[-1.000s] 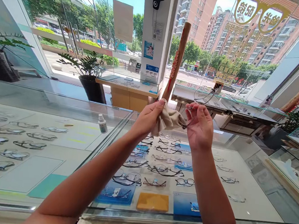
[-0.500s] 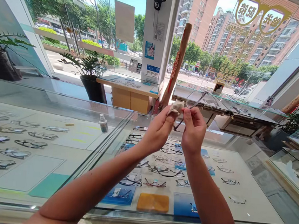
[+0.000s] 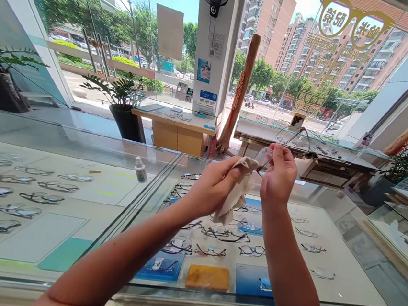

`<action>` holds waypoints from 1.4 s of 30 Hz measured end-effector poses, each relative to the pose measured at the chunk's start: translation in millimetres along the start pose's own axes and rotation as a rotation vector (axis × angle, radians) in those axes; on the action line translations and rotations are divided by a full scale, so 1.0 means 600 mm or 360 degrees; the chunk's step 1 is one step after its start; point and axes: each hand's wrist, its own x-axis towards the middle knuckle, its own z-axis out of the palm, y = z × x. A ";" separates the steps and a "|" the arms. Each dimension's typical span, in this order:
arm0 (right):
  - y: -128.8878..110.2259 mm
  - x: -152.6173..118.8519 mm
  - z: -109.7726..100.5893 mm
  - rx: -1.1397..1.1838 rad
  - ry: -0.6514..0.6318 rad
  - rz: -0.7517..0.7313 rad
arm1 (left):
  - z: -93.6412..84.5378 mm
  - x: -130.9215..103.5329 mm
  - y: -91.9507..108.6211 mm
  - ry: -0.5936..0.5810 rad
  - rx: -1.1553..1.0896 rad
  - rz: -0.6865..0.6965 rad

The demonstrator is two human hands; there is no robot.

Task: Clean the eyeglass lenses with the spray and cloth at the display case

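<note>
While I look down through the head view, both hands are raised over the glass tabletop (image 3: 357, 285), close but apart. My left hand (image 3: 223, 181) has a cloth (image 3: 234, 198) gripped between thumb and fingers; most of it hangs loose below — that pinch seems meant to free its upper edge. My right hand (image 3: 280, 174) pinches the glasses (image 3: 263, 154) at the frame, beside the cloth; whether the two touch, I can't tell. I judge that grip keeps the fingers mostly off the near lens (image 3: 261, 158). The glasses sit tilted, far end up to the right, perhaps so the near end faces the cloth.

A bottle (image 3: 139, 171) stands upright to the left, probably there to be reachable yet clear of my arms. Under the glass, frames (image 3: 220, 232) lie in rows — spaced, I suppose, so each shows.
</note>
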 end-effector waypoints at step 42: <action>-0.078 0.052 -0.078 -0.0401 -0.1718 0.0605 | -0.080 0.037 -0.041 0.0224 0.0976 0.0846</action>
